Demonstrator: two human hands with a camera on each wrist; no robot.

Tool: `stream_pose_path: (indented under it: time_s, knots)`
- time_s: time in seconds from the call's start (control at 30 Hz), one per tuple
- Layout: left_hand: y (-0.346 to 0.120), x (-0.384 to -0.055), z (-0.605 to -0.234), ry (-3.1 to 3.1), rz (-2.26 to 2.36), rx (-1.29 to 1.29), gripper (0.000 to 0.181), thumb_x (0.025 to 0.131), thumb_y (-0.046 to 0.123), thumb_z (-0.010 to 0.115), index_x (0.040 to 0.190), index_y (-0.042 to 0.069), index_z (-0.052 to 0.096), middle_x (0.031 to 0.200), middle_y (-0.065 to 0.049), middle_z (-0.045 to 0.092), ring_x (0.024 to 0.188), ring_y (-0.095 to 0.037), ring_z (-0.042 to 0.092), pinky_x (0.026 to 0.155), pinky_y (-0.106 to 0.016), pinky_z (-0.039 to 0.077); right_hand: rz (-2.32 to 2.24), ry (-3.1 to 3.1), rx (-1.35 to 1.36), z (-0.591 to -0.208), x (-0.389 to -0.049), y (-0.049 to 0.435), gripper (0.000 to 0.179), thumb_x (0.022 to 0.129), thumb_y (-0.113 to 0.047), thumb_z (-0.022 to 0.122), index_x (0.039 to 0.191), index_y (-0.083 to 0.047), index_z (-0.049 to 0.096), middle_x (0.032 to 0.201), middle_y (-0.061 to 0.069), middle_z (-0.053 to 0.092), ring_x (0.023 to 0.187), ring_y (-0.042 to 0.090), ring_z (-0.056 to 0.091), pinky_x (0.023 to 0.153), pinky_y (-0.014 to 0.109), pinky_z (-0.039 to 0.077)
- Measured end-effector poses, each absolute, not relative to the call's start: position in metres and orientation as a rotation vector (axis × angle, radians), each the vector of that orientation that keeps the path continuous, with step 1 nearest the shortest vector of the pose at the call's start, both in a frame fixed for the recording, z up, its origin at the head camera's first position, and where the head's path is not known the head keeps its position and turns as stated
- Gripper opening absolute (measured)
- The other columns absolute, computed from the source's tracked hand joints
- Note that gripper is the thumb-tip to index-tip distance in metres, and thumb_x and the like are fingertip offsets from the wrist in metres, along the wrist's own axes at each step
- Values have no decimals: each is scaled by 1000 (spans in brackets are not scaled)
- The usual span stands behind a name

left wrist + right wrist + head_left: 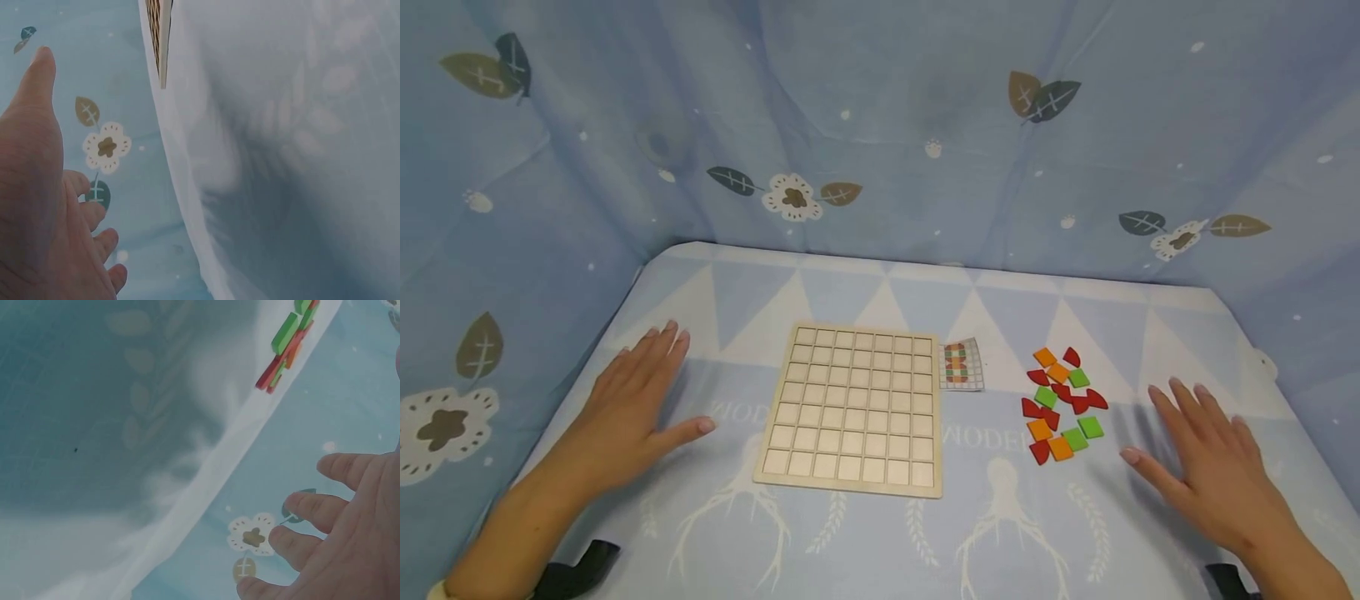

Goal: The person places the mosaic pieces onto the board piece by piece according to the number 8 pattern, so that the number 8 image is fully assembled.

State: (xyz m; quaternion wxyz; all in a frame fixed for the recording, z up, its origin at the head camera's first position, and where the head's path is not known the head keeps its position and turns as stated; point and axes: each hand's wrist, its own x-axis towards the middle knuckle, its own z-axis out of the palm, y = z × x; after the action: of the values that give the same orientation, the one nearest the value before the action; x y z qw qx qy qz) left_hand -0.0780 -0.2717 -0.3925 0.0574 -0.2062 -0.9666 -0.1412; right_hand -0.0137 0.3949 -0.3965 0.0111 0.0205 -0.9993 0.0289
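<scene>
A square wooden grid board (854, 408) with rows of shallow cells lies at the middle of the table. To its left my left hand (632, 408) is held palm down with fingers straight and thumb spread, holding nothing. On the right, a loose cluster of flat pieces holds orange squares (1040, 429), green squares (1091, 427) and red rounded wedges (1096, 399). My right hand (1213, 475) hovers beside that cluster, its fingers extended and thumb pointing toward it. A small pattern card (962, 365) with a printed coloured figure lies against the board's upper right edge.
A pale blue and white patterned cloth (880, 550) covers the table. Blue fabric walls (895, 100) with leaf and flower prints rise behind and at both sides. Black straps (580, 571) show near the wrists.
</scene>
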Motion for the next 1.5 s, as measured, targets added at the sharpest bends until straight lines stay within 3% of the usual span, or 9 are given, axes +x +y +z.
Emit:
stream_pose_path:
  time_s: [0.13, 0.3, 0.4, 0.57, 0.67, 0.87, 1.03, 1.27, 1.5]
  knots:
    - [-265, -77, -390, -2952, -433, -637, 117, 89, 61, 76, 169, 8, 9, 175, -15, 4, 160, -37, 2, 127, -53, -8, 115, -3106, 111, -395, -14, 390, 103, 90, -58, 72, 162, 1, 28, 166, 33, 17, 156, 50, -2, 117, 68, -16]
    - [-253, -80, -390, -2977, -445, -644, 128, 81, 72, 77, 169, 12, 7, 175, -12, 5, 161, -34, 3, 128, -50, -6, 175, -3087, 205, -396, -16, 379, 87, 84, -46, 84, 149, 2, 50, 159, 33, 32, 153, 52, 14, 118, 74, -4]
    - [-245, -80, -390, -2987, -480, -668, 131, 78, 75, 77, 170, 12, 7, 176, -11, 6, 161, -33, 3, 128, -49, -5, 185, -3092, 245, -396, -18, 371, 86, 81, -43, 88, 146, 0, 54, 156, 32, 37, 148, 53, 23, 116, 77, 5]
    - [-229, -78, -394, -3012, -524, -759, 131, 77, 78, 75, 169, 9, 11, 175, -13, 11, 160, -35, 10, 127, -53, 7, 176, -3093, 337, -394, -21, 358, 79, 78, -37, 93, 143, -6, 61, 150, 26, 47, 136, 50, 40, 105, 76, 37]
    - [-220, -77, -398, -3047, -549, -801, 133, 76, 80, 74, 169, 8, 13, 174, -12, 14, 159, -35, 15, 125, -56, 15, 211, -3075, 407, -394, -22, 350, 68, 79, -32, 93, 136, -7, 67, 141, 21, 54, 128, 45, 47, 98, 70, 48]
    - [-205, -74, -403, -3102, -596, -856, 132, 74, 83, 73, 168, 8, 19, 174, -8, 19, 158, -35, 20, 121, -61, 22, 238, -3059, 508, -396, -27, 338, 52, 80, -26, 93, 126, -10, 75, 123, 12, 63, 118, 35, 52, 93, 57, 56]
    - [-198, -72, -409, -3110, -618, -907, 124, 76, 78, 75, 167, 10, 26, 174, -4, 20, 158, -33, 20, 122, -61, 20, 201, -3111, 514, -394, -30, 330, 44, 79, -24, 93, 119, -13, 78, 111, 4, 63, 105, 27, 55, 85, 48, 59]
    - [-196, -71, -410, -3103, -657, -952, 115, 80, 74, 74, 165, 8, 32, 171, -6, 27, 156, -34, 25, 123, -61, 19, 230, -3161, 489, -390, -34, 325, 40, 78, -22, 94, 115, -16, 78, 108, 4, 64, 101, 26, 59, 86, 50, 60]
    - [-196, -70, -412, -3113, -737, -934, 115, 80, 73, 75, 164, 7, 32, 172, -7, 25, 157, -35, 22, 123, -62, 15, 312, -3219, 499, -389, -40, 322, 35, 80, -19, 92, 111, -15, 77, 107, 1, 67, 99, 24, 63, 88, 51, 60]
